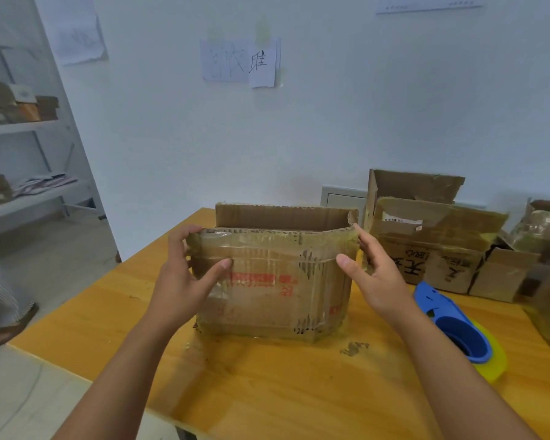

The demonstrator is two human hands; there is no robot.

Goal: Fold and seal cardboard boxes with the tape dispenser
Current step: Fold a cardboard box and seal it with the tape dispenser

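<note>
Wooden counter [267, 385] mid-frame: box [273, 281] upright, top flaps unfolded. Left hand [185, 274] & right hand [375, 274] each grip/pinch its edges. Tape dispenser [454, 325] idle at right; folding + sealing left.

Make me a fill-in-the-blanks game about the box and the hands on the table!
1. Both hands hold the cardboard box that stands on the ____ table.
2. The tape dispenser lying beside the right hand is mostly ____.
3. The left hand grips the box's ____ end.
4. The top of the held box is ____.

Missing words: wooden; blue; left; open
</note>
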